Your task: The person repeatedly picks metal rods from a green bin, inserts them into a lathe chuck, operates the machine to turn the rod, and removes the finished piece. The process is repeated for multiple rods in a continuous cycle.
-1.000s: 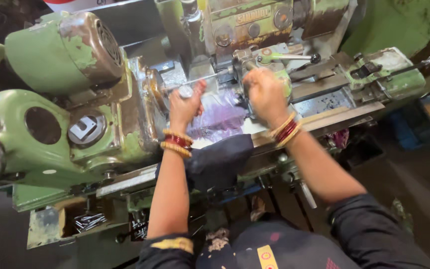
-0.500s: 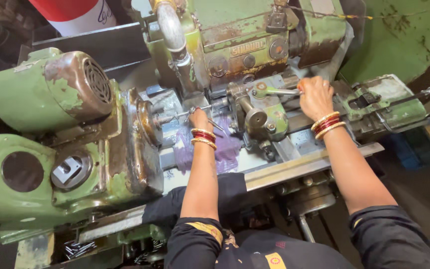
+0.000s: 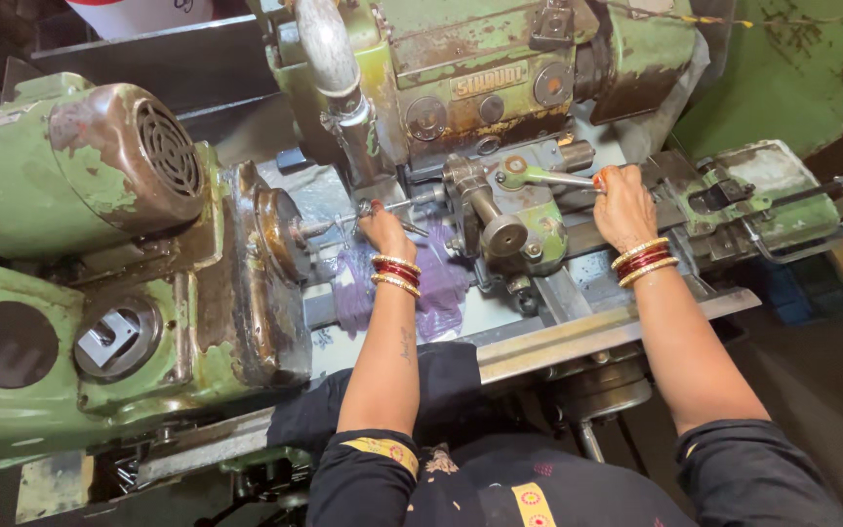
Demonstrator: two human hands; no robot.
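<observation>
I look down on an old green lathe point(image 3: 129, 254) with worn paint. My left hand point(image 3: 382, 230) is closed on a thin metal rod point(image 3: 343, 222) that sticks out of the round chuck point(image 3: 280, 234) at the left. My right hand point(image 3: 622, 207) grips the end of a green lever handle point(image 3: 550, 178) on the tool block point(image 3: 519, 220) in the middle. Both wrists carry red and gold bangles. A purple plastic sheet point(image 3: 441, 283) lies on the bed under my left forearm.
A green motor housing point(image 3: 100, 166) with a rusty vented cap sits at the left. A grey pipe point(image 3: 329, 59) runs down from the top. A second green slide block point(image 3: 763, 195) stands at the right. A metal rail point(image 3: 587, 337) edges the bed's front.
The view has moved closer to the machine. My left hand has reached further in to the rod at the chuck. My right hand has shifted right onto the green lever.
</observation>
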